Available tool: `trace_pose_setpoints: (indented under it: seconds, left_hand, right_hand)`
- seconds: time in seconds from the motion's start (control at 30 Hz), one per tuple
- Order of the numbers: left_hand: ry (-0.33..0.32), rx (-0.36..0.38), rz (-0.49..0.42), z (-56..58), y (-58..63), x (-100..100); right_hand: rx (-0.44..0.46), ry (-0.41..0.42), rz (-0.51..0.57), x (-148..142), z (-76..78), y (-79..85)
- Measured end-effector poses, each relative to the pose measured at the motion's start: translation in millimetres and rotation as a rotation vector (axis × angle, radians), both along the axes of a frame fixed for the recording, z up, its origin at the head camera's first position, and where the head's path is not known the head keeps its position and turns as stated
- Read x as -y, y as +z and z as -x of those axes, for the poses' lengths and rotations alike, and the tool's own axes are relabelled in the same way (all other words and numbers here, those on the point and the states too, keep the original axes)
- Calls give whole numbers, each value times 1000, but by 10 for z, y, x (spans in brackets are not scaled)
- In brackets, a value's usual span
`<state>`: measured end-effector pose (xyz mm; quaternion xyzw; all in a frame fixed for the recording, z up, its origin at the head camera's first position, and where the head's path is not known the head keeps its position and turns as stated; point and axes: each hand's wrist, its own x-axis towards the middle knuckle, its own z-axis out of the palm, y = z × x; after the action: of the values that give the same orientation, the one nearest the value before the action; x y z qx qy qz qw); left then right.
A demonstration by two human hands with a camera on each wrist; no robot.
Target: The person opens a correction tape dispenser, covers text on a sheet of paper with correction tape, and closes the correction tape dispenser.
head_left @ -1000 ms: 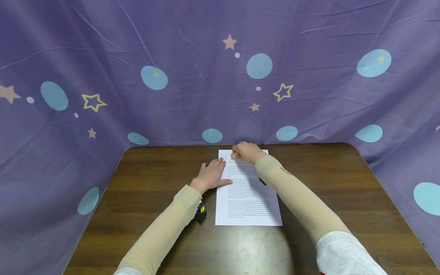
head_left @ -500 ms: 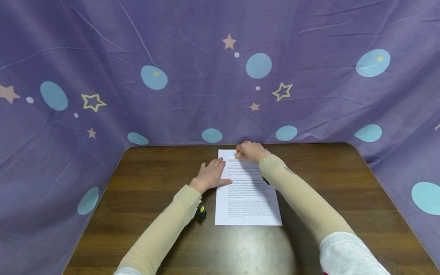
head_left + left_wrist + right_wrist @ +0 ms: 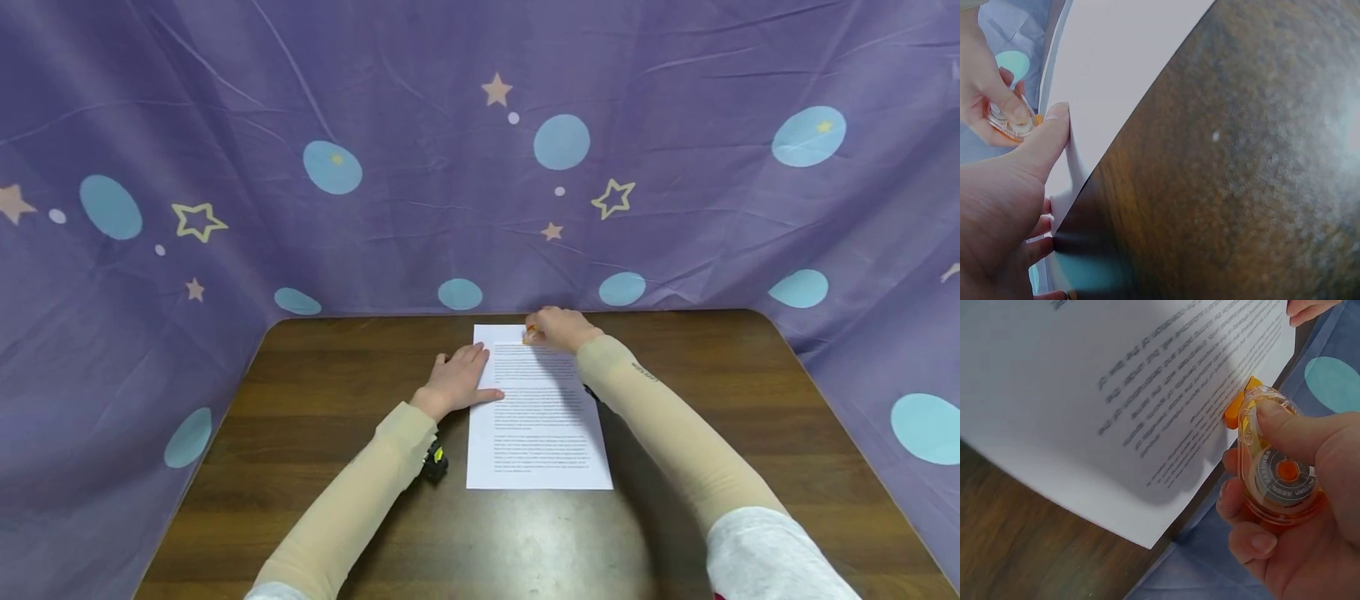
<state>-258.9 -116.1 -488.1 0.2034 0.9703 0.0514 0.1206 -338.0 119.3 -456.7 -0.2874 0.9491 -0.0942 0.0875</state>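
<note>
A printed sheet of paper [image 3: 540, 417] lies on the table, its lines of text running across it. My right hand [image 3: 561, 328] grips a correction tape dispenser [image 3: 1282, 478] with a clear case, a grey reel and an orange hub. Its orange tip [image 3: 1241, 403] is right at the top lines of text. In the right wrist view the thumb presses along the clear case and the fingers curl beneath. My left hand [image 3: 457, 382] lies flat with fingers spread over the sheet's left edge, thumb on the paper. In the left wrist view the right hand shows beyond that thumb.
The brown wooden table [image 3: 337, 367] spreads out around the sheet. A purple curtain [image 3: 420, 225] with stars and blue ovals hangs along its back edge and sides. A small black device [image 3: 435, 461] sits at the left wrist.
My right hand has slid to the right along the top lines of the sheet with the correction tape. The left hand stays in place on the paper; the head view shifts slightly.
</note>
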Motion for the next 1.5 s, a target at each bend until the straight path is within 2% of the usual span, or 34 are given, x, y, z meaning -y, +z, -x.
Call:
trace_pose_setpoints:
  seconds: [0.47, 1.1, 1.5]
  left_hand:
    - [-14, -6, -2, 13, -26, 19]
    - [-14, -13, -13, -9, 2, 8]
    - [-13, -2, -7, 57, -105, 17]
  right_hand:
    - [6, -17, -13, -175, -7, 1]
    - [-11, -33, -20, -483, 2, -23]
    - [6, -79, -51, -636, -39, 21]
